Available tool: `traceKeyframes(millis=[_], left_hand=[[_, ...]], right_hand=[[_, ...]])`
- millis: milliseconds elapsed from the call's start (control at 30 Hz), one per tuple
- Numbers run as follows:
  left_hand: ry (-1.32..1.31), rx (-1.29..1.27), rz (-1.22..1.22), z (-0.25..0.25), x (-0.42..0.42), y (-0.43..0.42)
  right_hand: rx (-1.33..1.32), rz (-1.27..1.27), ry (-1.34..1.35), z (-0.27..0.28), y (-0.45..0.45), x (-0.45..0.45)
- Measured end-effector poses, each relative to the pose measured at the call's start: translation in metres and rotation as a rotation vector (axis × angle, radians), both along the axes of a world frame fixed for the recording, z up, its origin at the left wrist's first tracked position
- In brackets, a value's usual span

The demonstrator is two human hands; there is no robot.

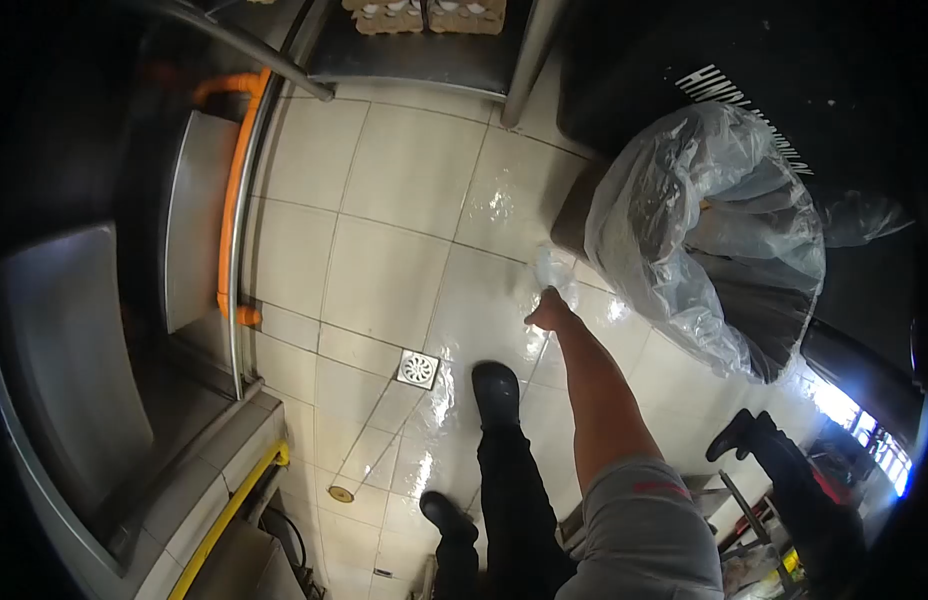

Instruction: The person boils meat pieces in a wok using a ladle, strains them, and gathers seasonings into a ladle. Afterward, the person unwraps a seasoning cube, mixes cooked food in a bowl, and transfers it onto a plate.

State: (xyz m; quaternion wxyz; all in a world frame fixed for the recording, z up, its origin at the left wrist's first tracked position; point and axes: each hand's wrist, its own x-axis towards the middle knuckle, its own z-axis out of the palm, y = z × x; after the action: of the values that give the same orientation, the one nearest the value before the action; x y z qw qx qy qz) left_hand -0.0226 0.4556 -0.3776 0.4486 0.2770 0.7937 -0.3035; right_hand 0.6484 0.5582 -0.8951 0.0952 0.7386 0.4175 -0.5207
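Note:
My right hand (550, 312) reaches out low over the wet tiled floor, fingers closed on a clear plastic item (555, 268). Whether that item is a bag or a container, I cannot tell. Just beyond it, to the right, stands a bin lined with a translucent plastic bag (644, 215), its mouth gaping and the liner folded over the rim. My left hand is out of view. Below my arm, my black boots (496, 393) stand on the tiles.
A square metal floor drain (419, 370) lies left of my foot. Orange pipe (230, 215) and metal equipment line the left side, with a yellow pipe (224, 530) lower down. Egg trays (424, 15) sit on a shelf ahead. Another person's dark legs (784, 465) show at right.

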Motion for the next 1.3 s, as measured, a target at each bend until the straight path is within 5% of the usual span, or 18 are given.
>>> traceKeyframes(millis=[67,133,333,433,500,533,567,633,667,700,767,833,867,900,933,1000,1100,1300], left_hand=[[-0.018,-0.019,-0.023,-0.005,0.002,0.002],[-0.044,-0.023,-0.040,-0.012,0.004,0.006],[-0.136,0.100,-0.015,0.009,-0.013,0.000],[-0.145,0.199,0.055,0.044,-0.048,-0.058],[-0.112,0.235,0.094,0.061,-0.081,-0.121],[-0.081,0.217,0.069,0.064,-0.100,-0.152],[-0.038,0.173,-0.024,0.063,-0.127,-0.184],[0.080,0.101,-0.111,0.043,-0.186,-0.250],[0.320,0.368,0.481,0.012,-0.228,-0.281],[0.394,0.519,0.672,-0.023,-0.278,-0.306],[0.264,1.093,1.735,-0.031,-0.367,-0.296],[0.278,1.480,1.978,0.057,-0.398,-0.262],[0.277,1.567,2.096,0.064,-0.434,-0.267],[0.280,1.657,2.211,0.078,-0.468,-0.269],[0.167,1.728,2.315,0.064,-0.503,-0.280],[-0.109,1.854,2.394,0.051,-0.555,-0.300],[-0.750,2.101,2.124,0.070,-0.578,-0.282],[-0.526,2.085,2.125,0.196,-0.557,-0.204]], right_hand=[[0.206,-0.424,-0.082,0.032,-0.012,-0.016],[0.607,-0.348,-0.157,0.080,-0.023,-0.041],[0.890,-1.057,-0.020,0.380,-0.031,-0.031],[0.912,-0.889,-0.393,0.460,-0.028,0.021],[0.771,-0.532,-0.786,0.451,-0.037,0.072],[0.410,-0.133,-1.135,0.421,-0.057,0.120],[0.761,-0.384,-0.882,0.420,-0.068,0.146],[0.811,-0.289,-1.368,0.530,-0.012,0.015],[0.884,-0.102,-1.225,0.595,-0.011,-0.079],[0.939,0.086,-1.106,0.641,-0.006,-0.146],[0.682,0.216,-0.247,0.663,0.025,-0.229],[0.986,0.351,-0.280,0.659,-0.024,-0.374],[0.774,0.360,-0.077,0.650,-0.028,-0.436],[1.065,0.663,0.159,0.598,-0.028,-0.457],[0.444,0.756,0.335,0.640,-0.049,-0.553],[0.557,1.184,0.447,0.647,-0.066,-0.656],[0.316,1.155,0.592,0.711,-0.085,-0.807],[0.311,0.993,1.098,0.769,-0.119,-1.064]])
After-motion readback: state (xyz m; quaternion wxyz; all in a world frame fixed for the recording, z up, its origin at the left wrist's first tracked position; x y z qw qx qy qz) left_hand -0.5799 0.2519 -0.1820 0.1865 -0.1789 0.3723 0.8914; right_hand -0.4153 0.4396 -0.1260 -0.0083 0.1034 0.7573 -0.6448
